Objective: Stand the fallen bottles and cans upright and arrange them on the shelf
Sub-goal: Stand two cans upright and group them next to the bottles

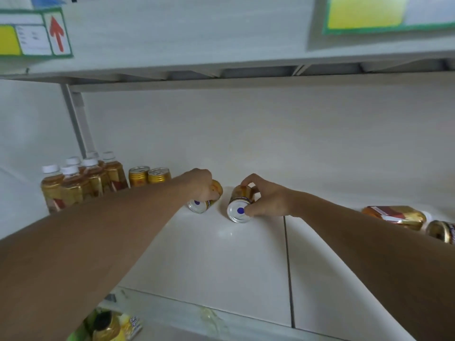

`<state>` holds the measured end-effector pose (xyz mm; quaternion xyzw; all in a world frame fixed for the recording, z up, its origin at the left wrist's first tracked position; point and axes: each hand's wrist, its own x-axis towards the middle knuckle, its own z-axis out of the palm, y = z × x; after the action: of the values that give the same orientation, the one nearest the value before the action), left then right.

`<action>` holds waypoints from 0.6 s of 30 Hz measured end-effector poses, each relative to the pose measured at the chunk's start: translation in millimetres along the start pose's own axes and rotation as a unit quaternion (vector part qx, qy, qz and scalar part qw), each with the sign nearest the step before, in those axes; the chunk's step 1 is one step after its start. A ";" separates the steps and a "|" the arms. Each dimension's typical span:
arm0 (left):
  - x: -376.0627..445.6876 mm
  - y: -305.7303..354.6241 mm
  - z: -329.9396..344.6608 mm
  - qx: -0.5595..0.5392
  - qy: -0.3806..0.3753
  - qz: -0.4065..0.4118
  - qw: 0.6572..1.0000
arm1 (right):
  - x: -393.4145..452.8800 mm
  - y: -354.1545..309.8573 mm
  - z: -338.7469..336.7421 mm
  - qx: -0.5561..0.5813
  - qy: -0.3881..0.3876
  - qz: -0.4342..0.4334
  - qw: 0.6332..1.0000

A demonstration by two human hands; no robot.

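Note:
Two gold cans lie on their sides in the middle of the white shelf [221,267], silver bottoms with a blue dot facing me. My left hand [200,187] grips the left fallen can [200,205] from above. My right hand [267,199] is closed around the right fallen can [238,209]. At the far left several tea bottles [73,183] with white caps stand upright, with two upright gold cans [150,175] beside them. At the right edge a bottle [396,216] and another can [442,231] lie on their sides.
An upper shelf board [221,45] with a red-arrow label [57,33] and a yellow tag [366,11] hangs overhead. A grey upright post [78,124] stands at the back left. Below the shelf's front edge, yellow-green packaged goods [110,326] show on a lower level.

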<state>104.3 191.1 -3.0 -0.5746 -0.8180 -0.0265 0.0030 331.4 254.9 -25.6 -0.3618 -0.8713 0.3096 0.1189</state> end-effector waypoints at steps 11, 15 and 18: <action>-54.3 26.1 18.9 -0.047 0.049 -0.013 0.998 | -36.4 -15.1 5.7 0.075 0.001 0.036 0.997; -64.9 23.8 28.3 -0.095 0.045 -0.013 0.994 | -34.3 -29.4 23.4 0.038 0.033 0.056 0.997; -70.9 21.9 31.5 -0.103 0.049 -0.014 0.993 | -28.9 -35.2 35.5 -0.018 0.069 0.071 0.995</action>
<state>149.8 133.3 -36.1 -0.5582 -0.8178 -0.1389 -0.0167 316.9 199.2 -30.8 -0.4450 -0.8387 0.2760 0.1498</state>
